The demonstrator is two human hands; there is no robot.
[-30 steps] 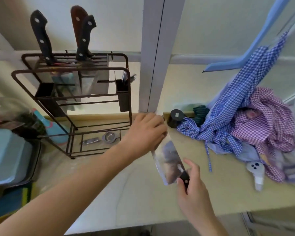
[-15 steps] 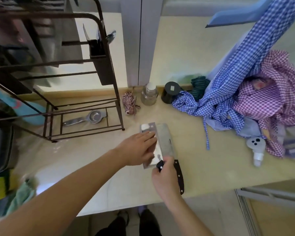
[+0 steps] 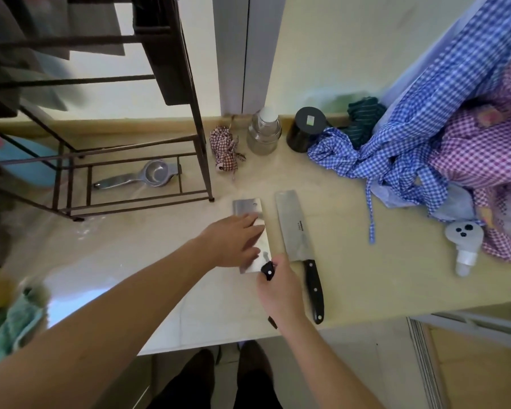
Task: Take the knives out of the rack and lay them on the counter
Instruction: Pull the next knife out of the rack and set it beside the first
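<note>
Right hand [image 3: 281, 286] closed round the black handle of a cleaver [image 3: 252, 234] at lower centre, left hand [image 3: 233, 243] spread flat on its blade, likely steadying it flat on the surface [image 3: 351, 270], parallel to a second knife [image 3: 300, 240] just to its right. Rack [image 3: 101, 119] at upper left. Small dark print on the second blade, too small to read; pale label on a black jar [image 3: 306, 128] unreadable.

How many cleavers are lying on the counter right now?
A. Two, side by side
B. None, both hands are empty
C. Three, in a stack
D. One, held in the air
A: one cleaver lies free, and a second cleaver lies flat beside it under the left hand, its handle in the right hand.
</note>
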